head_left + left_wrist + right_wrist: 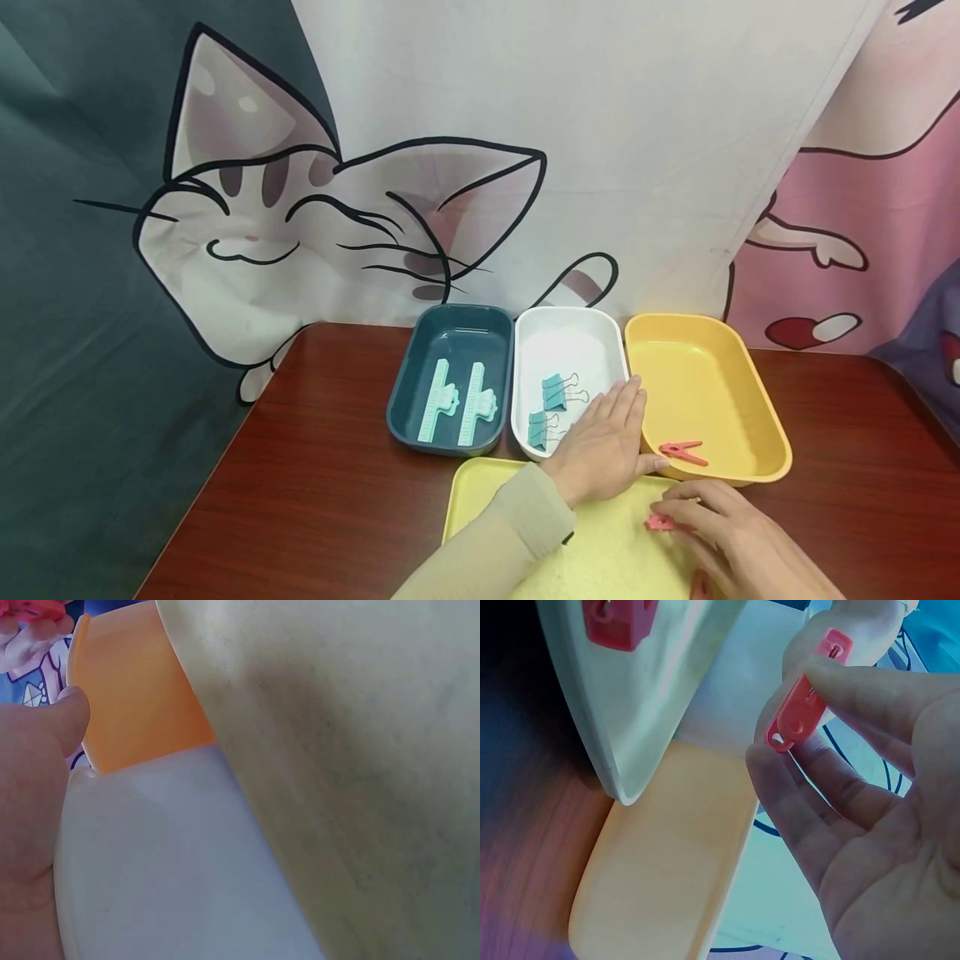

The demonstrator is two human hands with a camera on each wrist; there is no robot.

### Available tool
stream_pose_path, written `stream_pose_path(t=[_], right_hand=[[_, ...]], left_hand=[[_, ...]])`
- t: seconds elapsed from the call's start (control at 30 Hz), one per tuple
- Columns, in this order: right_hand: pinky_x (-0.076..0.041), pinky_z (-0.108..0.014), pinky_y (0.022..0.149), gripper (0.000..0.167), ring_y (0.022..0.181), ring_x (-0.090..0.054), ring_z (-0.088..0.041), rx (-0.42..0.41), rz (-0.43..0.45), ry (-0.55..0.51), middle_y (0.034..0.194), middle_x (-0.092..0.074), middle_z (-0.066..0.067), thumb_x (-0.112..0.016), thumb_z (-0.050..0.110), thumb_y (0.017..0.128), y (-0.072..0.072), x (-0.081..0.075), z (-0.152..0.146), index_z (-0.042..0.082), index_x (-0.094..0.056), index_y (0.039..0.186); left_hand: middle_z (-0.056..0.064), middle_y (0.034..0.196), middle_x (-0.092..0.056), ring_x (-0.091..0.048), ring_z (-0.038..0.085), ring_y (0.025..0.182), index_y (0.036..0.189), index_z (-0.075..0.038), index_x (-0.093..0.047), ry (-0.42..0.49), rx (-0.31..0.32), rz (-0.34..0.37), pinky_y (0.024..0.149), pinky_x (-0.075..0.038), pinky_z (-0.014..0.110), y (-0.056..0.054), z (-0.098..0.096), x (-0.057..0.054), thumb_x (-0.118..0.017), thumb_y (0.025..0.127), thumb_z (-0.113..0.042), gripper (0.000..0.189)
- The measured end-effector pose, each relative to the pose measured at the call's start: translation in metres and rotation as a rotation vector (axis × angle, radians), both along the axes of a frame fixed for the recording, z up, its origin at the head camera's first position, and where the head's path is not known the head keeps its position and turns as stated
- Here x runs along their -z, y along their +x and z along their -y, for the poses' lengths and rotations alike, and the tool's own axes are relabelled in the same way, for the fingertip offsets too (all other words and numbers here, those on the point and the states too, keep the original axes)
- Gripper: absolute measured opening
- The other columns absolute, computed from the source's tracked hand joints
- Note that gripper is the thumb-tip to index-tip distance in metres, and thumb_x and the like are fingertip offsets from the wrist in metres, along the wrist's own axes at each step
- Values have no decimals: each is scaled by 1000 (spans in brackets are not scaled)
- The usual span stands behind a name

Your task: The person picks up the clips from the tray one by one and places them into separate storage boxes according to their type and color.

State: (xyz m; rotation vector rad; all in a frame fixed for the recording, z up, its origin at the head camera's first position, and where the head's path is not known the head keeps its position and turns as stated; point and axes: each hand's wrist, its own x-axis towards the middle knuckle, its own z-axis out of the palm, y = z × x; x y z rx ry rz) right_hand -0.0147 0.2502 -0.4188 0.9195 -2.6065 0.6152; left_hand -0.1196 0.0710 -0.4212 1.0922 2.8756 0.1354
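Observation:
My right hand [720, 525] pinches a red clothespin [806, 697] between thumb and fingertips, above the light-yellow tray [472, 492]. A second red clothespin [620, 622] lies on that tray, partly hidden by the hand in the head view. My left hand [607, 442] has its fingers straight, palm down, over the side where the white bin [585, 329] meets the orange-yellow bin [712, 358]. Inside the orange-yellow bin, near its front, rests another red clothespin [682, 452]. Two teal binder clips [555, 392] lie in the white bin beside my left fingers.
At the left of the row, a dark blue bin [465, 321] contains two mint-green long clips [435, 404]. All three bins stand behind the light-yellow tray on a reddish-brown wooden table [315, 467]. A printed cat curtain [450, 83] hangs behind the table's back edge.

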Motion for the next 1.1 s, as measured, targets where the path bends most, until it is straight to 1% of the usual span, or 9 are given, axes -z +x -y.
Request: stream_pose_path(t=[0.07,0.1,0.17,0.23,0.3,0.43,0.63,0.87,1.1], right_hand=[[-38,-4,88,58,99,-52,2,15,1,7,110,-59,23,-91,8,63,0,-1,-1,37,-72,110],[-38,-4,89,53,99,-53,1,18,-2,8,110,-59,22,-91,12,68,0,-1,-1,36,-72,110],[-37,-4,91,32,100,-53,0,24,-10,7,111,-60,21,-85,27,82,-1,-1,-2,36,-72,110],[-37,-4,92,19,100,-54,-1,23,-20,3,111,-61,20,-70,42,94,-2,-1,-2,34,-72,111],[-37,-5,92,31,100,-54,-2,19,-24,0,111,-62,19,-50,52,99,-3,0,-3,34,-72,111],[-36,-3,92,39,99,-54,-2,20,-26,-5,111,-63,18,-43,55,99,-4,-1,-3,33,-73,111],[-38,-5,92,50,98,-55,-3,40,-92,5,111,-64,16,-33,56,103,-7,-5,-3,30,-76,108],[-34,-1,95,57,98,-59,-7,120,-42,21,111,-64,14,-32,61,98,-8,-9,-5,28,-76,112],[-34,0,94,62,98,-60,-10,173,-63,28,111,-64,12,-30,64,97,-11,-9,-4,27,-76,115]], left_hand=[[4,169,-4,-8,18,154,162,-8,-12,-5,-2,-1,122,-13,30,0,0,0,-32,102,-63,83],[4,169,-4,-8,18,154,162,-8,-12,-7,-2,-3,122,-13,29,0,0,0,-32,102,-62,83],[4,169,-4,-8,18,154,162,-8,-12,-13,-3,-4,122,-13,29,0,0,0,-31,102,-63,83],[4,169,-4,-8,18,154,162,-8,-12,-17,-3,-5,122,-13,29,0,-1,0,-31,102,-63,84],[4,169,-4,-7,18,154,162,-8,-11,-18,-5,-4,122,-13,29,0,-1,0,-30,102,-63,84],[4,169,-3,-7,18,154,162,-9,-11,-15,-6,1,122,-13,29,0,0,0,-30,102,-64,84],[4,169,-4,-7,18,154,162,-8,-12,-10,-4,3,122,-13,29,0,0,-1,-30,101,-64,84],[4,169,-3,-6,18,154,162,-9,-11,-19,-5,6,122,-12,29,0,0,-1,-29,101,-65,84],[6,169,-4,-8,19,154,162,-7,-12,-35,2,-18,122,-13,29,0,0,0,-31,103,-62,83]])
